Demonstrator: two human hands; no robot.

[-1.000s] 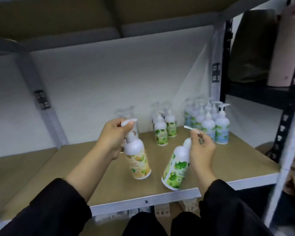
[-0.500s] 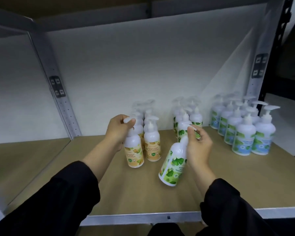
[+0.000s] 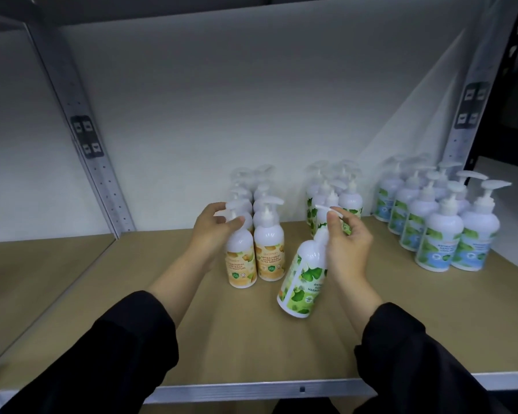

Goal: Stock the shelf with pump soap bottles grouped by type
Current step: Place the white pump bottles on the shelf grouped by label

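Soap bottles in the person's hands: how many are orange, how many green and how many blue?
Orange: 1, the orange bottle, gripped at the pump by the left hand.
Green: 1, the green bottle, tilted, held by the right hand.
Blue: 0; the blue bottles stand untouched on the shelf.
Total: 2

Orange-label bottle upright beside its group; green-leaf bottle tilted (held above the shelf)

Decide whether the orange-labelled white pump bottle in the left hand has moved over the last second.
Yes. The orange-labelled white pump bottle went from tilted above the tan shelf board's front to upright beside its orange row.
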